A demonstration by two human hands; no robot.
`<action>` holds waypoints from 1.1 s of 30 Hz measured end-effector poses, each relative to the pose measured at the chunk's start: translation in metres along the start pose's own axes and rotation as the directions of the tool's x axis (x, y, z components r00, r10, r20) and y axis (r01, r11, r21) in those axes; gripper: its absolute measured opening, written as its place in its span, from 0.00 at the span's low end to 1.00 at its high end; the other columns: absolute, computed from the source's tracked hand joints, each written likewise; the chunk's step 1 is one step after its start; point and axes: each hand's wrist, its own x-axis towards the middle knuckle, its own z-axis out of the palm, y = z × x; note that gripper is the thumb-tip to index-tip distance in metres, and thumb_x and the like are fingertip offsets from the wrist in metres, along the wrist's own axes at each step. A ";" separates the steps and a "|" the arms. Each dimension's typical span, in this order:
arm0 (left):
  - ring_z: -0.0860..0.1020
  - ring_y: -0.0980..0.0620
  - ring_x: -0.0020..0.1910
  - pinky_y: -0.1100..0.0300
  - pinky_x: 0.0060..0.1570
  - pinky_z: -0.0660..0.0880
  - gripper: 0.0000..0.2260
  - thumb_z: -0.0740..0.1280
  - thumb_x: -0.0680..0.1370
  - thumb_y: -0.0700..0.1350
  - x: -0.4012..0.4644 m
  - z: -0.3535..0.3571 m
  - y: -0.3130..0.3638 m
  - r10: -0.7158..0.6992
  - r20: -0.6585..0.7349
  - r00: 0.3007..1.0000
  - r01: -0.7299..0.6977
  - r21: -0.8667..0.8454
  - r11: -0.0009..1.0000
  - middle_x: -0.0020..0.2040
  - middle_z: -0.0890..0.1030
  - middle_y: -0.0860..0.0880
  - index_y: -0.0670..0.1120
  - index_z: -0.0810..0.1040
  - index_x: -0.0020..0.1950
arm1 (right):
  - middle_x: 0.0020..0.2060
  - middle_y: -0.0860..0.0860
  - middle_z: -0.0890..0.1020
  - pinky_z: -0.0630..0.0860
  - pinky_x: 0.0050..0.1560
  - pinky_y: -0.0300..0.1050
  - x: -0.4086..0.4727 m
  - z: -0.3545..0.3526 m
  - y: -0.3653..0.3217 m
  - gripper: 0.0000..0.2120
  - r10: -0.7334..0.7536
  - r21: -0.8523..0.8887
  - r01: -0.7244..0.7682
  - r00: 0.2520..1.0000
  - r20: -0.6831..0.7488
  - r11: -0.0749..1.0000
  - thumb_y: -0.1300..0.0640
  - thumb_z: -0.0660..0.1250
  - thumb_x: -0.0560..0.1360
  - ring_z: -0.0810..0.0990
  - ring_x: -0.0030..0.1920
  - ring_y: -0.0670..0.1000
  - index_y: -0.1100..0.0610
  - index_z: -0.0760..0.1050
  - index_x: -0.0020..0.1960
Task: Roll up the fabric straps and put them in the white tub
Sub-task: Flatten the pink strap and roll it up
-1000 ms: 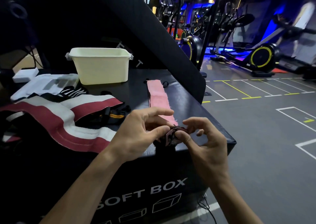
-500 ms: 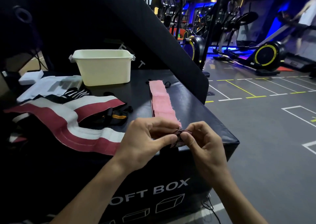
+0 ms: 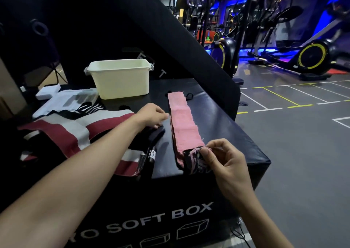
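A: What is hard to see?

B: The tub [image 3: 121,79] at 12 o'clock shows only its wall and rim, so nobody can tell what is in it. The left hand [image 3: 151,115] shows its back, and its fingers curl down at the strap's left edge, but it is not clear if they grip it or just touch. Dark things lie under the left arm and are too dim to make out. The far end of the pink strap [image 3: 184,123] has a small dark loop by it.

A: What changed from half a second ago?

B: Both hands were pinching the near end together then. Now the left hand has gone up to about 11 o'clock, beside the middle of the strap. The right hand [image 3: 225,162] still pinches the near end, where a small dark and pink roll sits.

A: Which way does the strap run?

B: It lies flat on the black box [image 3: 227,134], long way from 6 to 12 o'clock, its far end near the tub. The red and white band [image 3: 72,132] lies at 9 o'clock.
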 end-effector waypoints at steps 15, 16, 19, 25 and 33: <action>0.74 0.50 0.28 0.60 0.32 0.70 0.12 0.73 0.78 0.51 0.068 0.038 0.023 -0.091 -0.126 0.988 0.104 0.100 0.990 0.30 0.77 0.47 0.44 0.82 0.39 | 0.37 0.54 0.85 0.81 0.45 0.48 -0.004 -0.001 0.000 0.06 0.137 0.028 -0.138 0.989 0.060 0.990 0.58 0.73 0.75 0.84 0.38 0.48 0.59 0.78 0.44; 0.73 0.51 0.27 0.60 0.31 0.69 0.12 0.72 0.79 0.51 0.067 0.038 0.022 -0.082 -0.130 0.988 0.097 0.117 0.988 0.30 0.76 0.47 0.45 0.82 0.39 | 0.37 0.54 0.85 0.81 0.45 0.48 -0.006 -0.001 -0.003 0.06 0.136 0.033 -0.138 0.989 0.057 0.990 0.58 0.73 0.75 0.84 0.38 0.48 0.59 0.78 0.44; 0.73 0.53 0.27 0.61 0.29 0.67 0.12 0.71 0.79 0.50 0.067 0.038 0.021 -0.062 -0.135 0.989 0.082 0.148 0.986 0.29 0.76 0.49 0.46 0.81 0.38 | 0.35 0.53 0.85 0.80 0.42 0.43 -0.015 0.001 -0.010 0.07 0.132 0.063 -0.135 0.990 0.054 0.989 0.56 0.73 0.73 0.83 0.37 0.47 0.59 0.79 0.43; 0.75 0.55 0.32 0.62 0.31 0.68 0.07 0.73 0.79 0.46 0.067 0.040 0.017 -0.027 -0.126 0.992 0.052 0.201 0.978 0.40 0.81 0.48 0.43 0.85 0.47 | 0.34 0.52 0.84 0.79 0.40 0.37 -0.024 0.009 -0.008 0.09 0.187 0.093 -0.196 0.977 0.099 0.976 0.55 0.74 0.71 0.83 0.36 0.46 0.60 0.78 0.43; 0.82 0.42 0.43 0.55 0.45 0.79 0.08 0.73 0.77 0.52 0.066 0.047 0.013 -0.033 -0.183 0.982 0.090 0.312 0.946 0.50 0.83 0.46 0.48 0.81 0.48 | 0.35 0.54 0.85 0.80 0.41 0.40 -0.024 0.007 -0.007 0.08 0.187 0.072 -0.193 0.979 0.075 0.979 0.55 0.73 0.72 0.84 0.36 0.48 0.60 0.79 0.44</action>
